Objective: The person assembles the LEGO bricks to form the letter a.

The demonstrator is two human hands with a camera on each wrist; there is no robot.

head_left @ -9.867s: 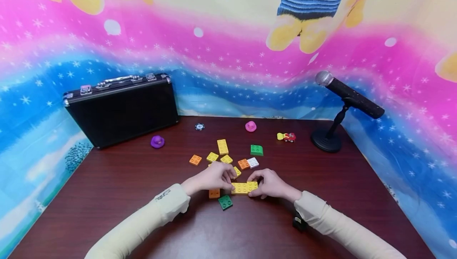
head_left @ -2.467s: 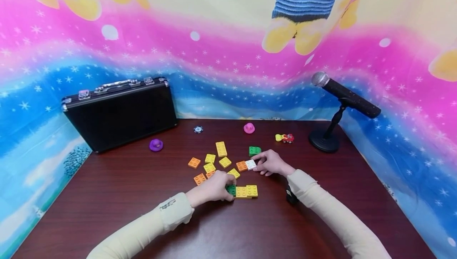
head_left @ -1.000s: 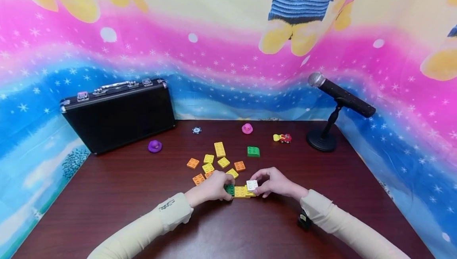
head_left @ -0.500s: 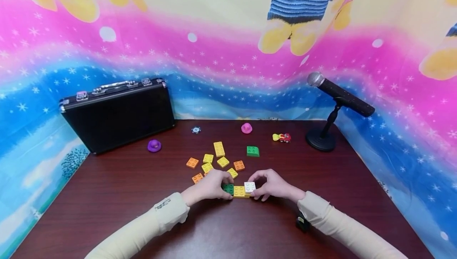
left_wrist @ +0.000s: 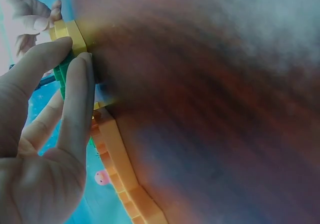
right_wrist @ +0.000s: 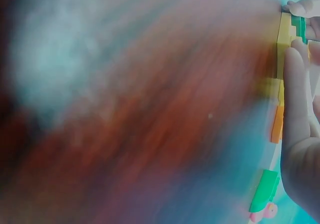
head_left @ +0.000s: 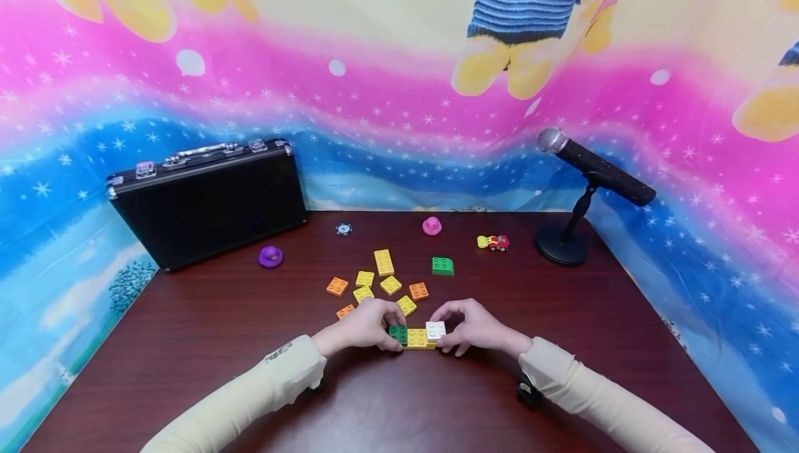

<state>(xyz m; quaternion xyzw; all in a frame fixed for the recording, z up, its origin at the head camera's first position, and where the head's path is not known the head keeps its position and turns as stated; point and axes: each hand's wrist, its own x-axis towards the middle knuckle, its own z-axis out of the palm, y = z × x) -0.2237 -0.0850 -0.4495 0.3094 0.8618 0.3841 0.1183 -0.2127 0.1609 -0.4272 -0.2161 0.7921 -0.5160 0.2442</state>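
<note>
In the head view my left hand [head_left: 365,325] pinches a dark green toy building brick [head_left: 398,334] between thumb and fingers. That brick sits at the left end of a short run of yellow bricks [head_left: 416,338] near the middle of the table. At the other end my right hand [head_left: 477,326] pinches a white brick [head_left: 435,330], which stands over the right-hand yellow brick. The left wrist view shows the left thumb and fingers close against the green brick [left_wrist: 62,73] and the yellow piece [left_wrist: 75,36]. Fingers largely hide the white brick in the right wrist view.
Behind the hands lie several loose yellow and orange bricks [head_left: 418,291] and a bright green curved brick [head_left: 443,266]. Farther back are a purple duck [head_left: 271,256], pink duck [head_left: 431,225], poker chip [head_left: 344,229], toy car [head_left: 494,242], black case [head_left: 212,210] and microphone [head_left: 599,168].
The dark green brick, loose earlier, now sits at the yellow run's left end. My right hand took the white brick from beside an orange one and brought it onto the run's right end.
</note>
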